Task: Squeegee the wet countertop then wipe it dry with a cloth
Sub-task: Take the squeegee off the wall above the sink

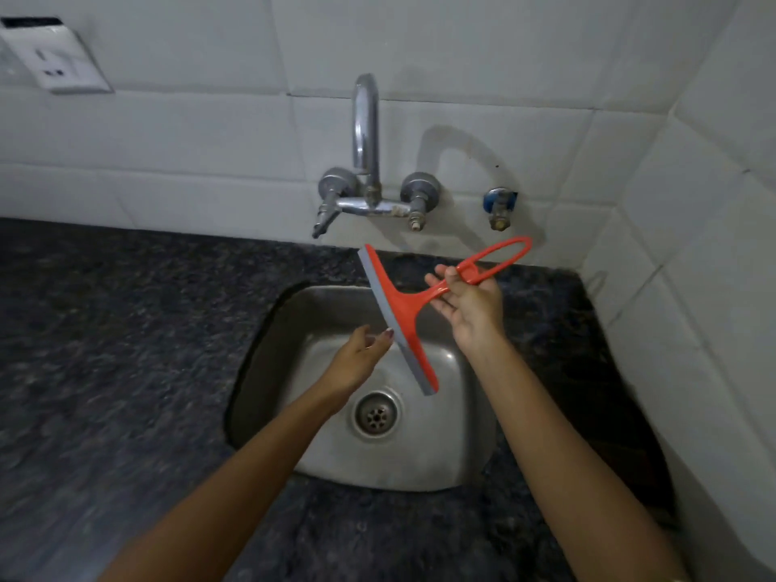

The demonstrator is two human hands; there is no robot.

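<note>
A red squeegee (405, 315) with a grey rubber blade hangs in the air over the steel sink (470, 455). My right hand (470, 306) holds its looped red handle with loose fingers, palm up. The blade slants from upper left to lower right. My left hand (361, 359) is just left of the blade, fingers extended, its fingertips touching or almost touching the grey edge. The dark speckled countertop (105, 350) surrounds the sink. No cloth is in view.
A chrome wall tap (367, 161) with two valves juts out above the sink's back edge. A small blue-capped valve (499, 207) sits to its right. White tiled walls close the back and right side. A wall socket (63, 65) is at upper left.
</note>
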